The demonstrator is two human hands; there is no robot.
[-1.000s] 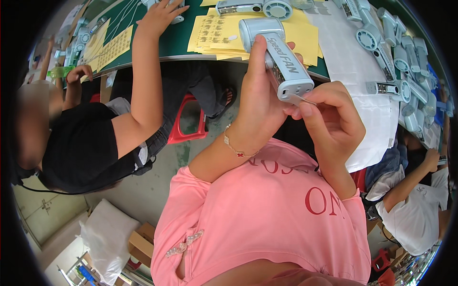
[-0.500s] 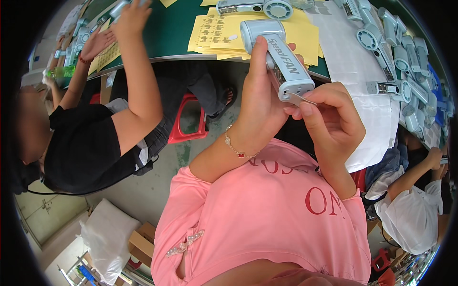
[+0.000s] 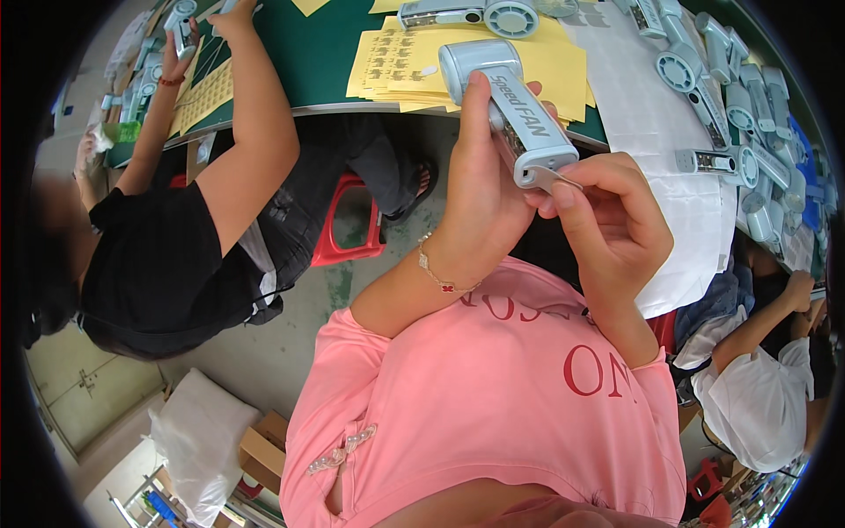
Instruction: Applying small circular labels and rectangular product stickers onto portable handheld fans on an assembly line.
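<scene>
A light blue handheld fan (image 3: 524, 107) is tilted in front of me, its round head up and left, its handle end toward my right. My left hand (image 3: 493, 167) wraps round it from below, with the thumb along its side. At the handle's end my right hand (image 3: 612, 207) pinches a thin pale strip or cord (image 3: 556, 179) between thumb and forefinger; the strip touches the fan's end face, and its exact kind I cannot make out. Just beyond the fan lies a stack of yellow printed sheets (image 3: 554, 75), bearing a small white oval piece (image 3: 429, 70).
Another fan (image 3: 471, 16) lies across the yellow sheets on the green table (image 3: 330, 62). Many light blue fans (image 3: 761, 114) are heaped at the right beside white sheeting (image 3: 647, 106). At left a person in black (image 3: 158, 255) handles a fan near a red stool (image 3: 352, 233); another sits at right.
My hands and the fan have barely shifted; the grip stays the same. The person at left now holds a fan up in one hand, and their arms have moved.
</scene>
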